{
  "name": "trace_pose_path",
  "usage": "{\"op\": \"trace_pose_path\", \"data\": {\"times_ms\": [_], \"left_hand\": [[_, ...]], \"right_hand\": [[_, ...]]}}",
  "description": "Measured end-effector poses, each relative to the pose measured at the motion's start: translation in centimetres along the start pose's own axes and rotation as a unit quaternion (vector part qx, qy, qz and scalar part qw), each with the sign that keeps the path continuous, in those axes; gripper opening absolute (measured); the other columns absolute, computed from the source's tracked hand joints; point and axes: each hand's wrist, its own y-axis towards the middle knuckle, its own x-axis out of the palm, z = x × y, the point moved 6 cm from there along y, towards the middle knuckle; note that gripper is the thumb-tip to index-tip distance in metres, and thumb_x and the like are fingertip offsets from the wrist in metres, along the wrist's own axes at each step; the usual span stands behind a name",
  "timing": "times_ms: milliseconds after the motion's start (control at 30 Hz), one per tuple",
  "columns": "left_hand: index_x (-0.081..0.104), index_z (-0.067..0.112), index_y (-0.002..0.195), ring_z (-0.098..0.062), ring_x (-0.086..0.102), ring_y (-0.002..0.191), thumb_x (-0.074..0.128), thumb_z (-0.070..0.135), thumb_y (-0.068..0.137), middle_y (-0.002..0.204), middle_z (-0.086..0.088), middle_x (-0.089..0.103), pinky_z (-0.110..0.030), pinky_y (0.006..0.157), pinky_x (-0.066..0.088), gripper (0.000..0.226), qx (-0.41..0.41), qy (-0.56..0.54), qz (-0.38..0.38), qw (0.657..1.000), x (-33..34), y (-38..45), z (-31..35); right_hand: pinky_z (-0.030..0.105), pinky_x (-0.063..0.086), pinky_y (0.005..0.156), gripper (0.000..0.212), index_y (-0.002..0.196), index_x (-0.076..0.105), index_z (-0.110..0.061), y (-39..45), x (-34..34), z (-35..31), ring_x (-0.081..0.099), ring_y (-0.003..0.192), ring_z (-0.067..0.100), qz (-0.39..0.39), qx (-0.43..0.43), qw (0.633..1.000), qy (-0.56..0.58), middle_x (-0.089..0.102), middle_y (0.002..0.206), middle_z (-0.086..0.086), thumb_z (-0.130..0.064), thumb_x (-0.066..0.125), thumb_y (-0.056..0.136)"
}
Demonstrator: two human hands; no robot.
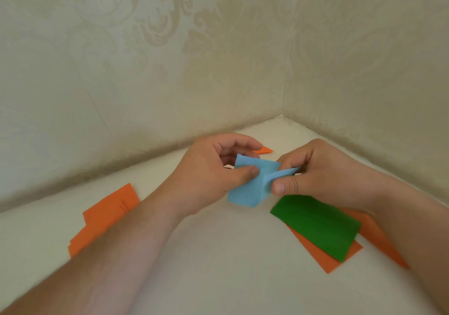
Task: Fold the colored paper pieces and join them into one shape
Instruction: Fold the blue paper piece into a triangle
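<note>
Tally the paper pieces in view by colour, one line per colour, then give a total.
Blue: 1, the blue paper pinched by the left hand and the right hand.
Green: 1, the green paper lying on an orange sheet.
Orange: at least 4 patches: left stack, the sheet under green, the strip by the right forearm, the tip behind the hands.
Total: at least 6.

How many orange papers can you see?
4: a stack at the left, a tip behind the left hand, one sheet under the green paper, one beside the right forearm. More may be hidden.
</note>
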Motion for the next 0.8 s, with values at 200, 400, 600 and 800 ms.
{"op": "trace_pose_path", "data": {"times_ms": [200,400,600,800], "left_hand": [[0.078,0.039,0.096,-0.007,0.067,0.083,0.078,0.008,0.088,0.092,0.007,0.075,-0.028,0.081,0.057,0.032,-0.02,0.026,-0.02,0.999,0.5,-0.1,-0.3],[0.079,0.022,0.101,-0.024,0.075,0.098,0.072,0.0,0.091,0.104,-0.007,0.078,-0.039,0.086,0.062,0.026,-0.055,-0.048,-0.038,0.997,1.0,0.0,-0.9],[0.077,0.016,0.102,-0.027,0.076,0.097,0.073,-0.002,0.09,0.1,-0.009,0.079,-0.038,0.083,0.063,0.022,-0.072,-0.066,-0.024,0.995,1.3,0.1,-1.4],[0.077,0.016,0.1,-0.023,0.077,0.093,0.073,0.002,0.092,0.095,-0.007,0.08,-0.038,0.081,0.062,0.016,-0.079,-0.09,-0.013,0.993,1.6,-0.1,-1.1]], "right_hand": [[0.035,0.037,0.06,0.037,0.073,0.079,-0.017,-0.1,-0.4,0.1,0.046,0.062,0.019,0.037,0.057,0.998,-0.019,0.057,0.067,0.018,-0.051,0.091,0.063],[0.032,0.045,0.064,0.022,0.069,0.073,-0.017,0.0,-1.4,0.2,0.054,0.057,0.011,0.115,0.062,0.991,0.009,0.069,0.064,0.01,-0.024,0.094,0.068],[0.044,0.049,0.069,0.022,0.076,0.075,-0.019,0.2,-1.3,0.4,0.056,0.068,0.021,0.124,0.042,0.991,0.012,0.069,0.085,0.026,-0.027,0.093,0.067],[0.047,0.051,0.064,0.02,0.075,0.075,-0.02,0.2,-1.4,0.1,0.056,0.065,0.019,0.131,0.03,0.991,0.008,0.07,0.08,0.022,-0.026,0.093,0.069]]}}
